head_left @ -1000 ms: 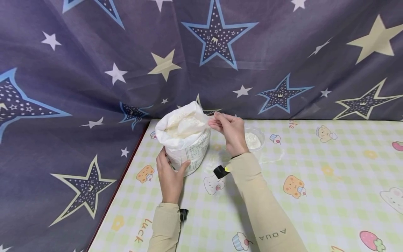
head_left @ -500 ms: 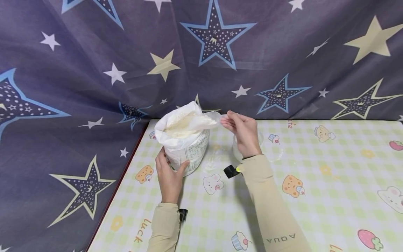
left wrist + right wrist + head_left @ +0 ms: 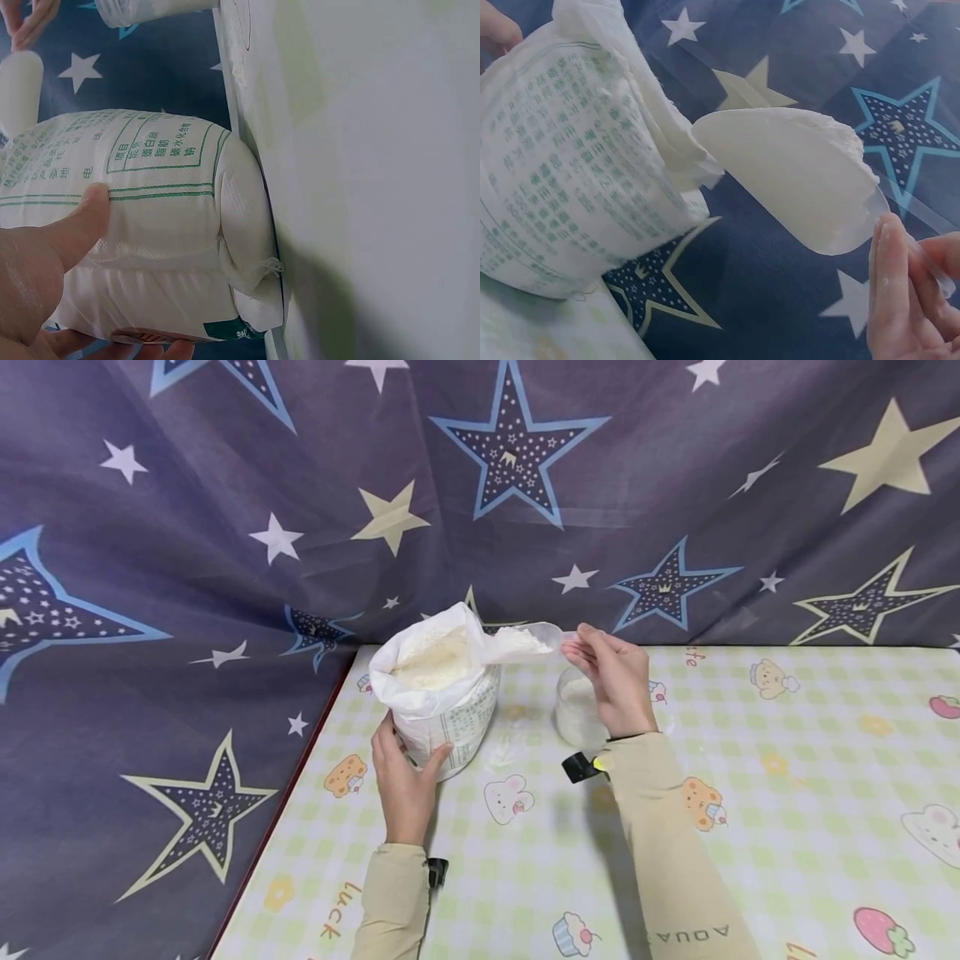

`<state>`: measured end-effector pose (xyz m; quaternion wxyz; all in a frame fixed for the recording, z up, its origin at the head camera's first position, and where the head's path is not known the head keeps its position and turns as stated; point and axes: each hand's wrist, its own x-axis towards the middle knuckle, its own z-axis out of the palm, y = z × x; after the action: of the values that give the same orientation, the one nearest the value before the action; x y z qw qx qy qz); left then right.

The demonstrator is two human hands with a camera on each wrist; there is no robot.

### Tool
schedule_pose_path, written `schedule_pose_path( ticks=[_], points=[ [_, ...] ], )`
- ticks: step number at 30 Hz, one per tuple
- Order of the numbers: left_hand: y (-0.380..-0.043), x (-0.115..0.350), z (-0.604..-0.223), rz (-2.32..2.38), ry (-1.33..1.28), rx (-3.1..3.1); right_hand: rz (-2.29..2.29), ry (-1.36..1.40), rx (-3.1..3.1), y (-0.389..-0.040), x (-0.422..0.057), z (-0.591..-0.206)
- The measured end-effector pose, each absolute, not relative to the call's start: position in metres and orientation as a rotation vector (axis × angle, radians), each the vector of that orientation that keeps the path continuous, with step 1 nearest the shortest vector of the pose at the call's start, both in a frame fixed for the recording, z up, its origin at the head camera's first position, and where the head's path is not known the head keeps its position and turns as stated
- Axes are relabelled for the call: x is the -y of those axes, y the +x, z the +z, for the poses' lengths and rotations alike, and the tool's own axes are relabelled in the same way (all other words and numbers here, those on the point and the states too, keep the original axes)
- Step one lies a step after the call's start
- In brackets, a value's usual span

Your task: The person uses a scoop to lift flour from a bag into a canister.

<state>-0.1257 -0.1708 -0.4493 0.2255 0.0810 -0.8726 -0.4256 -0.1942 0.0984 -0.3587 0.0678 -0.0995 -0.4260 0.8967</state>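
An open white woven bag of flour (image 3: 463, 731) stands on the table, green print on its side. My left hand (image 3: 405, 777) grips its lower front, thumb on the near side; in the left wrist view the fingertips (image 3: 180, 349) show round the far side. My right hand (image 3: 618, 685) pinches the handle of a clear plastic scoop (image 3: 525, 643), heaped with flour, at the right of the bag's mouth. In the right wrist view the scoop (image 3: 787, 176) is level, its front tip at the bag's rim. A clear round tub (image 3: 573, 714) holding flour stands below my right hand, partly hidden by it.
A checked, cartoon-printed cloth (image 3: 795, 860) covers the table. Spilt flour (image 3: 501, 752) lies between bag and tub. A dark star-patterned curtain (image 3: 637, 460) hangs right behind the table and down its left side.
My right hand has drawn the loaded scoop rightward out of the bag's mouth, over toward the tub. The left hand and the bag have stayed in place.
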Motion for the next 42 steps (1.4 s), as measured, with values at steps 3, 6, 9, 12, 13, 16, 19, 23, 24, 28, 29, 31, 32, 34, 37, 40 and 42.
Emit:
schedule_pose_path(
  ticks=[3,6,9,12,13,16,19,23,24,28,29,31,32,34,37,40,42],
  points=[
    [-0.126,0.17,-0.45,-1.175,0.222,2.406,2.716,-0.319,1.254,-0.194,-0.107,-0.36],
    [-0.126,0.17,-0.45,-1.175,0.224,2.404,2.725,-0.339,1.234,-0.192,-0.115,-0.361],
    [-0.126,0.17,-0.45,-1.174,0.224,2.404,2.727,-0.363,1.211,-0.19,-0.123,-0.362],
    [-0.125,0.17,-0.45,-1.177,0.225,2.403,2.729,-0.371,1.185,-0.188,-0.13,-0.363],
    [-0.125,0.17,-0.45,-1.179,0.226,2.403,2.733,-0.366,1.173,-0.187,-0.133,-0.363],
    [-0.125,0.17,-0.45,-1.187,0.23,2.403,2.73,-0.35,1.148,-0.184,-0.14,-0.365],
    [-0.124,0.171,-0.451,-1.189,0.235,2.405,2.724,-0.33,1.13,-0.181,-0.147,-0.367],
    [-0.125,0.171,-0.451,-1.186,0.236,2.406,2.697,-0.322,1.137,-0.177,-0.156,-0.37],
    [-0.125,0.171,-0.45,-1.185,0.237,2.408,2.688,-0.326,1.144,-0.176,-0.159,-0.371],
    [-0.125,0.17,-0.449,-1.187,0.238,2.412,2.673,-0.37,1.154,-0.172,-0.168,-0.375],
    [-0.125,0.17,-0.449,-1.187,0.24,2.412,2.673,-0.379,1.155,-0.171,-0.169,-0.376],
    [-0.126,0.17,-0.449,-1.186,0.241,2.411,2.673,-0.399,1.15,-0.17,-0.172,-0.378],
    [-0.126,0.17,-0.449,-1.185,0.243,2.411,2.674,-0.405,1.145,-0.169,-0.173,-0.379],
    [-0.126,0.17,-0.449,-1.183,0.243,2.412,2.669,-0.414,1.146,-0.168,-0.175,-0.38],
    [-0.126,0.17,-0.45,-1.182,0.239,2.411,2.654,-0.436,1.153,-0.166,-0.177,-0.383],
    [-0.126,0.169,-0.45,-1.181,0.24,2.411,2.614,-0.465,1.192,-0.165,-0.179,-0.386],
    [-0.125,0.169,-0.45,-1.182,0.241,2.411,2.559,-0.473,1.237,-0.165,-0.179,-0.388]
  ],
)
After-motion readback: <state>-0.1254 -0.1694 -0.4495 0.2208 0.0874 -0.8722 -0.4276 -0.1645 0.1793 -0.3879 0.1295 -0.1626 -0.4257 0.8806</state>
